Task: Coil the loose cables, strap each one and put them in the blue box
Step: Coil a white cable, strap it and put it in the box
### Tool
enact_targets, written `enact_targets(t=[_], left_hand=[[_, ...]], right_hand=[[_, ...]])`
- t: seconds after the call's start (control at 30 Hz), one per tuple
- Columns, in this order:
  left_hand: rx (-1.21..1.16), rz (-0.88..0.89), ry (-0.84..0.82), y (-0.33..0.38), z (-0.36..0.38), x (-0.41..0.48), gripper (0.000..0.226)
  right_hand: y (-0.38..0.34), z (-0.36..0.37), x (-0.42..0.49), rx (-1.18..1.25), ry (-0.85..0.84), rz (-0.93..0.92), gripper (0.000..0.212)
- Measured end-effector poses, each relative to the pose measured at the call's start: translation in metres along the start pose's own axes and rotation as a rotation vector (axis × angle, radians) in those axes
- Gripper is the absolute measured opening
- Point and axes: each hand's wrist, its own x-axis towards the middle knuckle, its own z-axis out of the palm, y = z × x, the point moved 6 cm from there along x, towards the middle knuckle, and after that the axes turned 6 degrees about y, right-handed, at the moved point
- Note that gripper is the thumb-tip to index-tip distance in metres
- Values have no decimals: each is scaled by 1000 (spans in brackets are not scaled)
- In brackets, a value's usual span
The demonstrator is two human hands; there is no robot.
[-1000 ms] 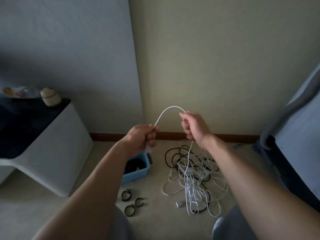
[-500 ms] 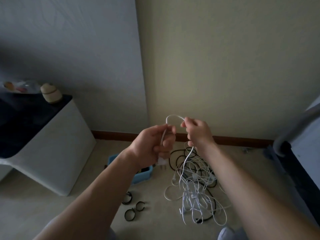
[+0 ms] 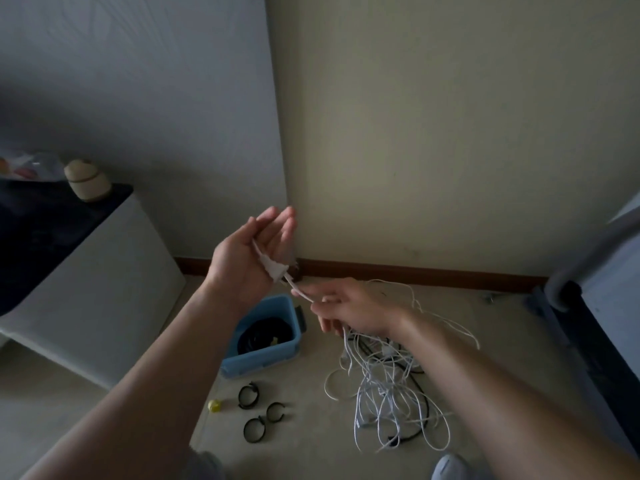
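My left hand (image 3: 249,261) is raised with its fingers straight; the plug end of a white cable (image 3: 275,269) lies across its palm. Just below it, my right hand (image 3: 353,306) pinches the same cable between fingertips. From there the cable drops into a loose tangle of white and black cables (image 3: 388,393) on the floor. The blue box (image 3: 259,356) stands on the floor under my hands, with a coiled black cable (image 3: 265,336) inside. Three black loop straps (image 3: 248,396) lie in front of the box.
A small yellow object (image 3: 214,406) lies beside the straps. A white cabinet (image 3: 104,289) with a dark top and a round jar (image 3: 86,180) stands at the left. Dark furniture (image 3: 606,323) fills the right side. A brown skirting board (image 3: 415,271) runs along the wall.
My left hand has opened from a grip and risen, the plug now on its palm. My right hand has dropped below it and slid along the white cable.
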Motion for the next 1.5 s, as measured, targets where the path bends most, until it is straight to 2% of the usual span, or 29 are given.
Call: enact_targets(t=[0.13, 0.27, 0.3, 0.4, 0.47, 0.53, 0.63, 0.67, 0.73, 0.8, 0.87, 0.97, 1.07, 1.2, 1.3, 1.37, 1.5], left_hand=[[135, 78, 42, 2, -5, 2, 43], [414, 177, 112, 0, -5, -1, 47], [452, 199, 125, 0, -3, -2, 47], [480, 241, 153, 4, -1, -2, 47], [484, 277, 186, 12, -6, 1, 46], [503, 298, 212, 19, -13, 5, 45], [475, 258, 218, 23, -21, 10, 47], [444, 238, 216, 24, -22, 11, 47], [353, 209, 214, 27, -25, 13, 47], [273, 181, 216, 28, -29, 13, 47], [261, 158, 218, 26, -32, 14, 46], [299, 121, 219, 27, -35, 15, 44], [297, 78, 217, 30, -37, 14, 45], [484, 96, 236, 22, -34, 14, 43], [806, 231, 208, 9, -24, 13, 44], [971, 264, 121, -8, -16, 11, 44], [1119, 175, -74, -46, 3, 1, 40]], right_hand=[[-8, 5, -5, 30, 6, -18, 41], [-17, -7, -3, -192, 189, -111, 12], [-16, -10, -3, -174, 214, -100, 14], [-9, -11, -4, 190, 81, -15, 25], [-5, -9, -6, 309, -30, 47, 24], [2, -12, -4, 203, 23, 93, 23], [0, -25, -1, -183, 222, 83, 19], [0, -28, 0, -255, 242, 93, 21], [2, -30, -1, -248, 179, 147, 23], [4, -26, -6, -194, 46, 210, 25], [3, -21, -10, -261, -30, 205, 25], [1, -21, -10, -389, -1, 172, 25], [0, -28, -12, -360, 15, 197, 25], [-9, -29, -14, -349, 29, 129, 24], [-25, -30, -16, -297, 44, 10, 21], [-33, -32, -16, -248, 76, -71, 19], [-40, -40, -16, -196, 271, -242, 15]])
